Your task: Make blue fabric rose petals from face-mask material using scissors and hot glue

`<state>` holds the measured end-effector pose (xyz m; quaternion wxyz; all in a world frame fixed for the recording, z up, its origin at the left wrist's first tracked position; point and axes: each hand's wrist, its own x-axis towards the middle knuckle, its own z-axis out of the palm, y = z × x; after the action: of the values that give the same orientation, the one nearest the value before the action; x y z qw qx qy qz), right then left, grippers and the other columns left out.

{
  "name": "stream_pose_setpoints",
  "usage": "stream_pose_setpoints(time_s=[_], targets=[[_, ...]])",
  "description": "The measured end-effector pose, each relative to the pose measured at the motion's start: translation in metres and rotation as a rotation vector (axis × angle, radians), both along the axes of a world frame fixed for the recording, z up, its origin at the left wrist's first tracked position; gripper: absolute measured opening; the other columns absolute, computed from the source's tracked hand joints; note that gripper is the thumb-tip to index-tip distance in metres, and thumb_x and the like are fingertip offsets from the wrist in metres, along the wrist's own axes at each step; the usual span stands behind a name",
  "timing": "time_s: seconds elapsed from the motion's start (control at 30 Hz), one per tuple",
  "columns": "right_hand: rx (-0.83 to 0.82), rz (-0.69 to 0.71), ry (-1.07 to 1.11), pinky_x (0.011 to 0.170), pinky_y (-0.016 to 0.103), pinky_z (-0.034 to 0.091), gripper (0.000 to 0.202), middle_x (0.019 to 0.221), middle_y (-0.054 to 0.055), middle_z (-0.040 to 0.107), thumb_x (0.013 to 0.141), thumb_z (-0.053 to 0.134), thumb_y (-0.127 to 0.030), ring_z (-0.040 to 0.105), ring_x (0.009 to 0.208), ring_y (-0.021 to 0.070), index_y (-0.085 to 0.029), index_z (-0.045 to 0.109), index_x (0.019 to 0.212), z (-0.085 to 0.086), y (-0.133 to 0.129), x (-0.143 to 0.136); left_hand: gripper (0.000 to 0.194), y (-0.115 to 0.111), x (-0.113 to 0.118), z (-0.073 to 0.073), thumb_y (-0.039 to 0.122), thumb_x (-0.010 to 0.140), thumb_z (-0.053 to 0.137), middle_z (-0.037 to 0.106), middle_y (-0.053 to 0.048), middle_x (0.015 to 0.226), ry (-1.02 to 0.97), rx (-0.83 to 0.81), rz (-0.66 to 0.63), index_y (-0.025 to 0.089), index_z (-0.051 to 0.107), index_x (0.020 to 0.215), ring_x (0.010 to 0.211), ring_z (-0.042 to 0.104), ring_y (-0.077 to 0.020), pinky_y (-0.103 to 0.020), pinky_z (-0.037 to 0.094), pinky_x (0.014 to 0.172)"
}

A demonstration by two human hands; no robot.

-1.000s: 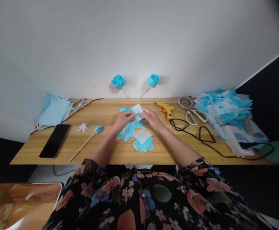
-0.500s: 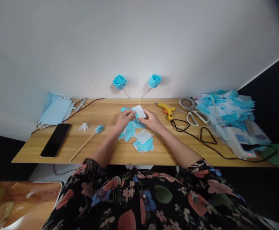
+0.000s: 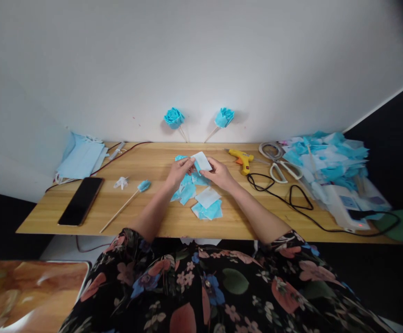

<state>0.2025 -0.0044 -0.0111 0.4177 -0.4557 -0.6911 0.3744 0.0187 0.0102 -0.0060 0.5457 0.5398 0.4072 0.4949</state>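
Note:
A small white and blue fabric piece (image 3: pixel 202 161) is held between both hands over the middle of the table. My left hand (image 3: pixel 181 171) pinches its left edge, fingers closed. On its right side, my right hand (image 3: pixel 219 173) grips it between thumb and fingers. Crumpled blue pieces (image 3: pixel 187 190) lie beneath the hands. Nearer the front edge is a small stack of blue and white squares (image 3: pixel 208 204). To the left, a thin stick with a blue bud (image 3: pixel 144 186) rests on the wood.
Two blue flowers on sticks (image 3: pixel 174 118) (image 3: pixel 224 117) lean against the wall. A yellow glue gun (image 3: pixel 241 159), scissors (image 3: pixel 278 172) and a black cable are on the right, beside piled blue scraps (image 3: pixel 329 155). A phone (image 3: pixel 81 201) and folded masks (image 3: pixel 82 157) lie left.
The view has shifted very slightly. My left fingers have moved a little along the left edge of the fabric piece; both hands still hold it.

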Motion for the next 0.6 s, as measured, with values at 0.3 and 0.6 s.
stream_pose_setpoints(time_s=[0.3, 0.6], targets=[[-0.027, 0.060, 0.088, 0.069, 0.027, 0.044, 0.040, 0.091, 0.001, 0.066, 0.082, 0.070, -0.043, 0.055, 0.076, 0.0153, -0.019, 0.067, 0.114, -0.0029, 0.0004, 0.0011, 0.042, 0.0015, 0.0014, -0.0042, 0.040, 0.075, 0.077, 0.049, 0.001, 0.051, 0.119, -0.001, 0.025, 0.018, 0.054, 0.048, 0.055, 0.043, -0.0114, -0.026, 0.032, 0.056], [0.020, -0.070, 0.129, 0.058, 0.026, 0.031, 0.032, 0.065, -0.004, 0.044, 0.086, 0.064, -0.049, 0.038, 0.061, 0.0106, -0.018, 0.062, 0.077, -0.0005, -0.0002, 0.0037, 0.049, -0.0005, 0.0015, -0.0036, 0.055, 0.067, 0.077, 0.048, 0.002, 0.053, 0.155, -0.007, -0.044, 0.018, 0.050, 0.051, 0.057, 0.042, -0.0107, -0.026, 0.032, 0.058]])
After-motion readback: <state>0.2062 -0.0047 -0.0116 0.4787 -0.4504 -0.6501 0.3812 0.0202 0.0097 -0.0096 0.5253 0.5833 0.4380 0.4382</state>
